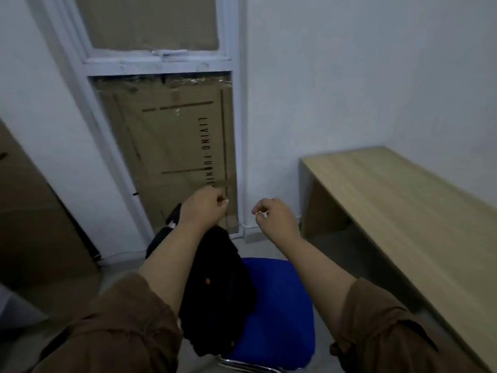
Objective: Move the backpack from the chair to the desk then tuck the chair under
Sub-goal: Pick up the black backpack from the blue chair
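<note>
Your fingers (pixel 219 201) on the left hand (pixel 201 207) are curled in loosely toward the palm and hold nothing; those on the right hand (pixel 274 216) are curled the same way, thumb tip near the forefinger, also grasping nothing. Both hands are raised in the air above the far end of the chair, apart from each other and clear of the backpack. Your brown sleeves (pixel 376 319) are pushed up to the elbows. The black backpack (pixel 215 286) lies on the blue seat of the chair (pixel 277 305), occupying its left half, with the right half of the seat bare. Its long axis runs from near you toward the far wall, tilted slightly leftward, and the far end passes under your left forearm and overhangs the seat edge. Which end is the top cannot be told; the fabric is too dark. A small orange mark shows on its upper face. The wooden desk (pixel 403 205) stands to the right of the chair, against the white wall, apart from the chair. A cardboard sheet (pixel 174 146) covers the window (pixel 161 63) straight ahead.
</note>
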The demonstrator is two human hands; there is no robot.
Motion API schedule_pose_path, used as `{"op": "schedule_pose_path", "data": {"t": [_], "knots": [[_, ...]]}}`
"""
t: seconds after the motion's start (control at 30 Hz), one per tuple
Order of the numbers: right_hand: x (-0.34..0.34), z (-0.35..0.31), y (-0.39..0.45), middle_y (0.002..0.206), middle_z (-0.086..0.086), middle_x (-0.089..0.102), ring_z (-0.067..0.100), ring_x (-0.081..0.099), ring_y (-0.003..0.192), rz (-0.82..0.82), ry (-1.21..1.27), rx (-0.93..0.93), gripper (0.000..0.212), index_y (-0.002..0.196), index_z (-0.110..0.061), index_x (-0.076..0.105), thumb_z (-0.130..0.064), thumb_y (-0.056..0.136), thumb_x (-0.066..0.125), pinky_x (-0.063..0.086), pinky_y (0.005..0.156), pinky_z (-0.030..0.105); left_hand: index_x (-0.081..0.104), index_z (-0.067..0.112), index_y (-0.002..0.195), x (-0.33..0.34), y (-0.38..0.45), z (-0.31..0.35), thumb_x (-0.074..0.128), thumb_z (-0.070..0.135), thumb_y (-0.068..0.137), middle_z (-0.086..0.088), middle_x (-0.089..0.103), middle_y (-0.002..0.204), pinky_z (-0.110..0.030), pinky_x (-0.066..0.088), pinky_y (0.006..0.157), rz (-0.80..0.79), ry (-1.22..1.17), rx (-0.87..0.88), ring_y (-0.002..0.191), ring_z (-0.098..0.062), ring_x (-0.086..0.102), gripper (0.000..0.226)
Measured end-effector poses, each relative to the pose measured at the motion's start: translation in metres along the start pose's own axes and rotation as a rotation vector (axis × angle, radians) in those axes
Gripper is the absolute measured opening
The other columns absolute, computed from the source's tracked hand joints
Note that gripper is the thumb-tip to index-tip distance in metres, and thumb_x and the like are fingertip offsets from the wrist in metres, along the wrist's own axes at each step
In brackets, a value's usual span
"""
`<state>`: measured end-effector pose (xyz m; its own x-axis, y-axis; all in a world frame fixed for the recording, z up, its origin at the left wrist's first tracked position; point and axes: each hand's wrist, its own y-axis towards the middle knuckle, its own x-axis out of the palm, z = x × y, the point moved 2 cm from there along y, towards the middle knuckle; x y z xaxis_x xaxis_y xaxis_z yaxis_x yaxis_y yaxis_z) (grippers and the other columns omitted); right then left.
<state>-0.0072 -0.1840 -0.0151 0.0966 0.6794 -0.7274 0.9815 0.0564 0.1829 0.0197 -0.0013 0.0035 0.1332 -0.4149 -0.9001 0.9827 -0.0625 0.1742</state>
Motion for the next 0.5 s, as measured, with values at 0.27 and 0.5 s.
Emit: {"op": "schedule_pose_path", "data": {"t": [0.27,0.5], "knots": [[0.124,-0.043,0.038,0.096,0.001,0.059,0.019,0.060,0.101,-0.218,0.110,0.065,0.018,0.092,-0.019,0.074,-0.013,0.086,0.058,0.040,0.083,0.020,0.043,0.011,0.135,0.019,-0.012,-0.141,0.057,0.034,0.091,-0.017,0.046,0.134,-0.046,0.048,0.094,-0.061,-0.061,-0.305,0.117,-0.036,0.052,0.053],[0.178,-0.050,0.065,0.115,0.003,0.069,0.017,0.064,0.103,-0.318,0.202,0.148,0.024,0.107,-0.017,0.070,-0.012,0.089,0.055,0.044,0.083,0.021,0.042,0.002,0.131,0.069,-0.011,-0.177,0.055,0.048,0.091,-0.022,0.049,0.132,-0.041,0.047,0.089,-0.174,-0.179,-0.427,0.115,-0.037,0.054,0.062]]}}
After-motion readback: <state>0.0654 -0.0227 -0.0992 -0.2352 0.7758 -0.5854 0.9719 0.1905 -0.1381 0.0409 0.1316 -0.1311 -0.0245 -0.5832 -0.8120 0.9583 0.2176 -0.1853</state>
